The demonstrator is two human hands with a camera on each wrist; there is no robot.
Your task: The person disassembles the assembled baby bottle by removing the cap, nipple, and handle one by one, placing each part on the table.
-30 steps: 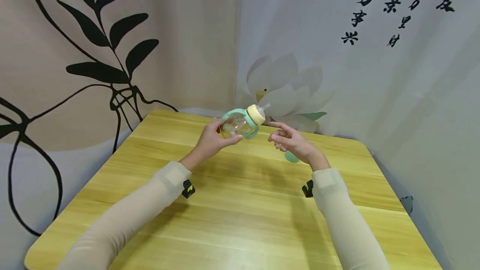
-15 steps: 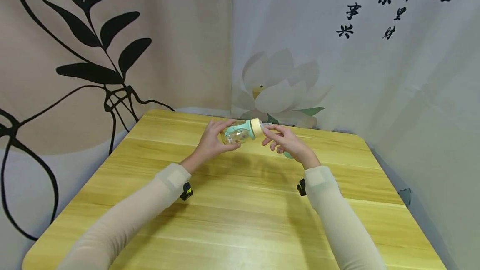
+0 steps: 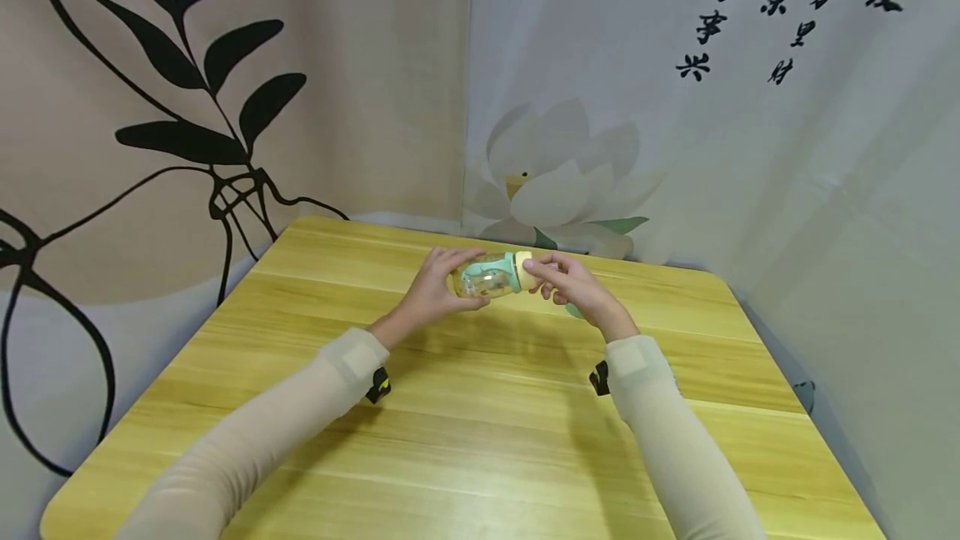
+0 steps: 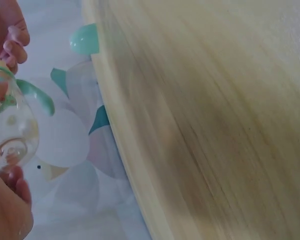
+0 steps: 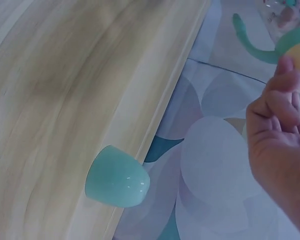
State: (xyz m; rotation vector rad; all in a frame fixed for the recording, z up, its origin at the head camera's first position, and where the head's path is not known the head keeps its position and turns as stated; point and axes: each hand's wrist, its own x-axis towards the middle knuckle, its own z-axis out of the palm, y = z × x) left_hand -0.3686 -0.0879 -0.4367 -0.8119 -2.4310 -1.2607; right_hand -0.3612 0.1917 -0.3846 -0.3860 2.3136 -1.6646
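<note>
A clear baby bottle point(image 3: 487, 277) with a mint-green handle ring and a yellow collar point(image 3: 525, 270) lies about level above the far part of the table. My left hand point(image 3: 442, 286) grips its body near the base, thumb below and fingers above. At the other end, my right hand point(image 3: 581, 286) pinches the collar between thumb and fingers, which largely hide the teat. One curved green handle point(image 5: 250, 47) sticks out from the ring in the right wrist view. A mint-green bottle cap point(image 5: 117, 175) stands on the table by its far edge, partly behind my right hand in the head view.
The wooden table point(image 3: 480, 440) has rounded corners. Behind its far edge hangs a pale curtain point(image 3: 390, 107) printed with black leaves, a lotus and characters. A small dark camera point(image 3: 378, 386) is strapped at each wrist.
The bottle has gone from teat-up tilt to about level and dropped a little. My right hand, apart from it at first, has come left onto the collar.
</note>
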